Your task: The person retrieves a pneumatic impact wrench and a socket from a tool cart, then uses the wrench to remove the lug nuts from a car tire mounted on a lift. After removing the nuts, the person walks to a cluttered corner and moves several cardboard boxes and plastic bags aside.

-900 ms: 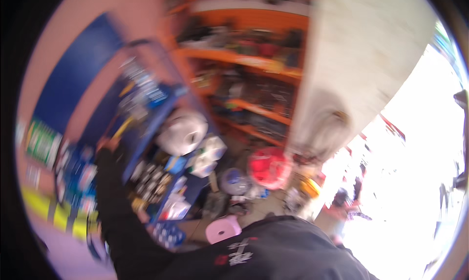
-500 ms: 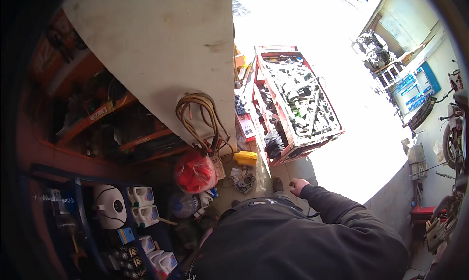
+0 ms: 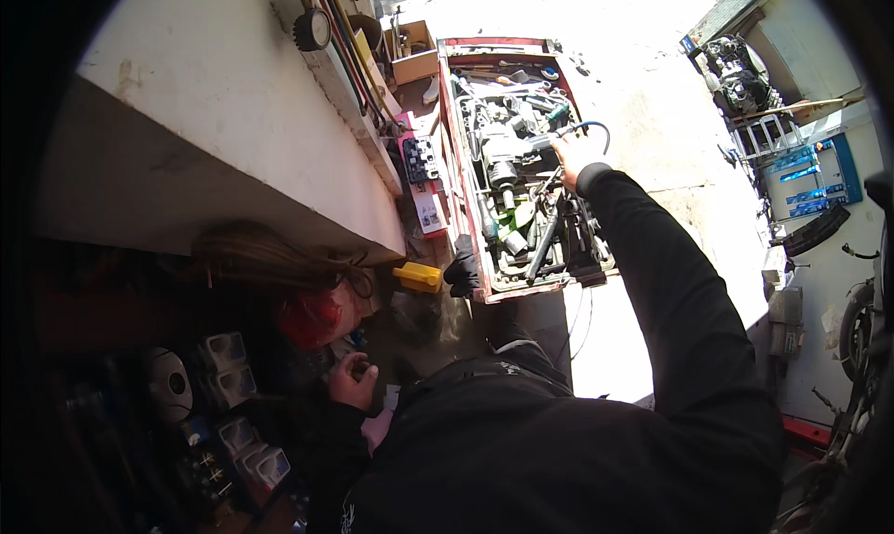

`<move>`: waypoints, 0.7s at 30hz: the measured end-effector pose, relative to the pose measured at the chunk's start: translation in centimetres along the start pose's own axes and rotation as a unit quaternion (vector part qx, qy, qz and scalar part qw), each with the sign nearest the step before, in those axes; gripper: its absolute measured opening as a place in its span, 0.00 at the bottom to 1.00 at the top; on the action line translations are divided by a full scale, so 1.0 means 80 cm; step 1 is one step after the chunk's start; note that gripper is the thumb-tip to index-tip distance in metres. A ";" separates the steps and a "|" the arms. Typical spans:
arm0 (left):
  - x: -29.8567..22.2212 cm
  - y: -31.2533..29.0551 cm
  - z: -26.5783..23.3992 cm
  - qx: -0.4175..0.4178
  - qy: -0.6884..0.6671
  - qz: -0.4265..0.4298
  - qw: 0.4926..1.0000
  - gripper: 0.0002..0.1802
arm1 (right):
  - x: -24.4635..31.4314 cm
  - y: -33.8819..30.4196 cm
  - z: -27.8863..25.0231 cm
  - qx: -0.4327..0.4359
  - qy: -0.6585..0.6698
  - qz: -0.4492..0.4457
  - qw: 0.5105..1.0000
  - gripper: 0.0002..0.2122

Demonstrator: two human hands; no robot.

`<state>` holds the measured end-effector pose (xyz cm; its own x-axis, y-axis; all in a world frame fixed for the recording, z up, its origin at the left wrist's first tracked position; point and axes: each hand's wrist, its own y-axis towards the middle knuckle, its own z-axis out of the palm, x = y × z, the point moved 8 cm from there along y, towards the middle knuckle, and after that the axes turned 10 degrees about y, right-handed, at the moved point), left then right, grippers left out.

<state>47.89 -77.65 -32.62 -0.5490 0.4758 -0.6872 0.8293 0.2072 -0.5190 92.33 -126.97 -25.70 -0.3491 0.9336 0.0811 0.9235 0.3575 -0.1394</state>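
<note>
A workshop is seen from above, with the centre of the view taken as the middle of the clock. At one o'clock, a long red-rimmed tool tray [image 3: 498,42] is crowded with metal tools, many of them heaped over one another in bright sunlight.

The right hand [image 3: 579,158], at two o'clock, is reached out over the tray's right side. Its fingers are bent at the end of a grey cylindrical tool [image 3: 542,144] lying among the others; whether that tool is gripped or merely touched cannot be made out. A dark blue cable [image 3: 607,135] is looped just beyond this hand.

The left hand [image 3: 354,382] is held low at seven o'clock, in shade, well apart from the tray. Its fingers are curled in toward the thumb; whether anything is held inside cannot be made out. Both arms are covered by black sleeves.

A yellow case [image 3: 418,276] is placed near the centre, toward eight o'clock, with black cloth [image 3: 462,267] between it and the tray's near corner. Farther out at eight o'clock, a red bundle [image 3: 312,317] and white jugs [image 3: 231,382] are half lost in shadow. A cardboard box [image 3: 414,66] is set at twelve o'clock, an engine [image 3: 740,78] at two, and a blue rack [image 3: 849,173] against the wall at three.
</note>
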 end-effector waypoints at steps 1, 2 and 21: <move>-0.037 0.012 0.043 0.015 -0.051 -0.011 0.999 0.19 | -0.008 0.030 0.010 0.028 -0.012 -0.023 0.999 0.30; -0.080 0.021 0.079 0.028 -0.044 0.005 0.999 0.17 | -0.015 0.053 0.026 0.087 -0.004 -0.037 0.996 0.31; -0.425 0.246 0.281 0.019 -0.227 0.057 0.972 0.32 | -0.060 0.020 -0.028 0.037 0.213 -0.100 0.971 0.19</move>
<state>80.53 -108.96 -30.94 -0.4499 0.0652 -0.8907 0.8880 0.1388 -0.4384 95.84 -130.90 -24.13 -0.4079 0.7554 0.5128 0.8244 0.5462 -0.1487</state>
